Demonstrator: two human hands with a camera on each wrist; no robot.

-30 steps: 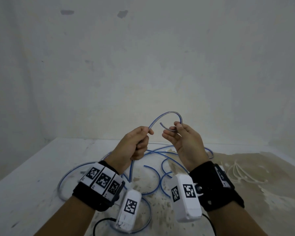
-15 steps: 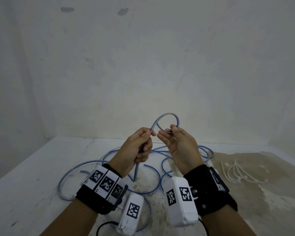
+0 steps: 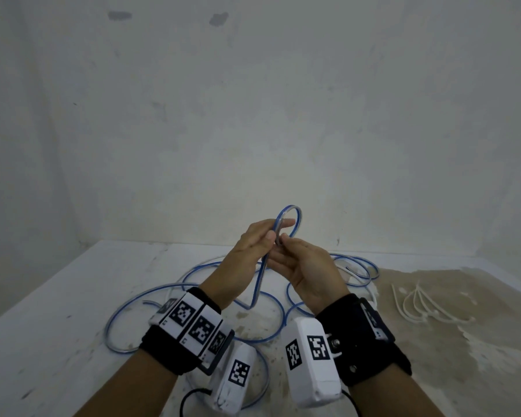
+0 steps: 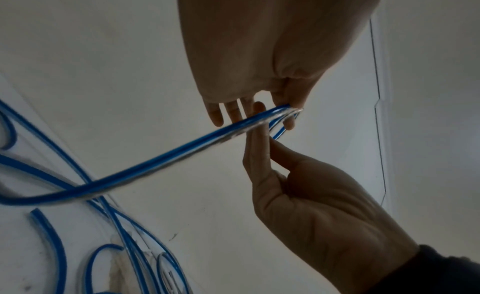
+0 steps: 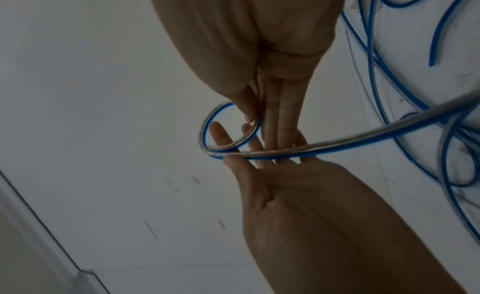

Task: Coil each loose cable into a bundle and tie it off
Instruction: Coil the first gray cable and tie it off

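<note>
Head view: two bare hands are raised together above a white counter [image 3: 57,311], forming the first small loop in a blue-and-clear cable [image 3: 286,219]. The left hand [image 3: 250,251] has its fingers nearly straight, with the cable running across them and the thumb laid against it. The right hand [image 3: 304,266] pinches the cable's short end between thumb and fingers where the loop closes. From the hands, the cable drops to the counter, where the rest of it sprawls in wide, loose curves just behind and beneath the wrists.

Judging by this, the task is at its very start: only one small turn is made, nearly the whole length remains to be coiled, and nothing is tied. A small heap of white ties [image 3: 427,305] lies untouched on the counter, well to the right of the cable.

The counter is white on the left and stained brownish on the right. Behind it rises a plain, pale wall [image 3: 253,115] with faint marks, meeting another wall in a corner at left.
</note>
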